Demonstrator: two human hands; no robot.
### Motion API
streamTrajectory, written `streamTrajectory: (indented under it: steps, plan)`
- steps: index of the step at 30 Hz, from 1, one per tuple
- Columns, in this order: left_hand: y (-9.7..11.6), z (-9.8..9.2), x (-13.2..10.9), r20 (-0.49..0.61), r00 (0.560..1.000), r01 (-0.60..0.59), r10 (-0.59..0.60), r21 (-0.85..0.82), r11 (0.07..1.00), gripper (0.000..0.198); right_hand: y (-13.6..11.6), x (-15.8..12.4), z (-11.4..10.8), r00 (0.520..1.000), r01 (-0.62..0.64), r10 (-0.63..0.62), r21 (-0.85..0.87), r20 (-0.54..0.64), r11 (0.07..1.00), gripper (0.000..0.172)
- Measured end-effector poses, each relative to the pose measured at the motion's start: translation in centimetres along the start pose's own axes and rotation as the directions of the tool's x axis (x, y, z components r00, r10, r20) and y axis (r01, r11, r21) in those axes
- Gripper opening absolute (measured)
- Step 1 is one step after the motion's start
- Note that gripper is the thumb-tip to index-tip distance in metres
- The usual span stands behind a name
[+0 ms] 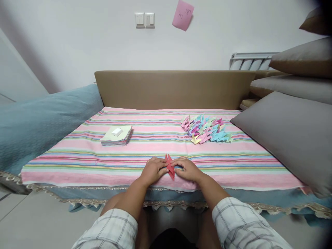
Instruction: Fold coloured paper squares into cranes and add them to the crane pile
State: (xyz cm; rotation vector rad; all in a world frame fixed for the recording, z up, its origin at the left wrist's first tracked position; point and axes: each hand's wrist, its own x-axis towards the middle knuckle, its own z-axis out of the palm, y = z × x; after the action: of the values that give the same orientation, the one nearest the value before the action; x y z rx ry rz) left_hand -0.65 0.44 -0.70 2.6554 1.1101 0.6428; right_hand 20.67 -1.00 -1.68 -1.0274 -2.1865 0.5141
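A small red folded paper (169,166) lies on the striped cloth (77,159) near the front edge. My left hand (153,170) presses on its left side with fingers curled over it. My right hand (187,168) pinches its right side. Pointed red tips stick up and down between the two hands.
A stack of pale square papers (117,135) with a small white object on top sits to the back left. A pile of several folded paper cranes (206,129) in pastel colours lies back right. Grey cushions (287,131) lean at the right, a blue blanket (44,121) at the left.
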Motion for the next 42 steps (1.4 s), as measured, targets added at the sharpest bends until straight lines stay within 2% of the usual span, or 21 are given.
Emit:
streamTrajectory:
  steps: [3, 8, 11, 15, 22, 29, 35, 38, 42]
  plan:
    - [0.6, 0.2, 0.0, -0.048, 0.999, 0.016, -0.015, 0.024, 1.0, 0.027, 0.0, 0.2, 0.3, 1.0, -0.001, 0.001, -0.008, -0.016, 1.0, 0.017]
    - [1.4, 0.5, 0.1, -0.121, 0.99, 0.078, -0.073, 0.034, 0.996, 0.023, -0.3, 0.4, 0.7, 0.995, -0.062, 0.059, -0.036, -0.079, 0.997, 0.02]
    - [1.3, 0.7, 0.2, -0.123, 0.988, 0.096, -0.091, 0.034, 0.995, 0.017, -0.2, 0.4, 0.6, 0.996, -0.057, 0.056, -0.015, -0.066, 0.998, 0.013]
    - [1.0, 0.9, 0.3, -0.115, 0.985, 0.132, -0.126, 0.044, 0.99, 0.019, 0.1, 0.3, 0.5, 0.996, -0.036, 0.035, -0.004, -0.085, 0.999, 0.021]
    - [1.5, 1.0, 0.6, -0.134, 0.97, 0.213, -0.205, 0.046, 0.976, 0.02, 0.4, 0.8, 1.3, 0.989, -0.085, 0.073, -0.081, -0.132, 0.993, 0.009]
    - [1.7, 1.2, 0.7, -0.207, 0.937, 0.291, -0.281, 0.018, 0.957, 0.02, -0.1, 0.9, 1.6, 0.952, -0.258, 0.238, -0.084, -0.192, 0.962, 0.018]
    - [1.8, 1.4, 0.9, -0.249, 0.891, 0.392, -0.38, -0.004, 0.92, 0.024, -0.8, 1.4, 2.3, 0.888, -0.388, 0.359, -0.049, -0.286, 0.92, 0.02]
    - [2.0, 1.4, 1.1, -0.267, 0.861, 0.448, -0.434, -0.007, 0.894, 0.022, -1.2, 1.6, 2.7, 0.859, -0.436, 0.397, -0.054, -0.324, 0.898, 0.022]
    - [2.4, 1.3, 1.4, -0.27, 0.827, 0.512, -0.494, -0.004, 0.859, 0.021, -1.5, 1.9, 3.0, 0.842, -0.461, 0.402, -0.092, -0.359, 0.883, 0.019]
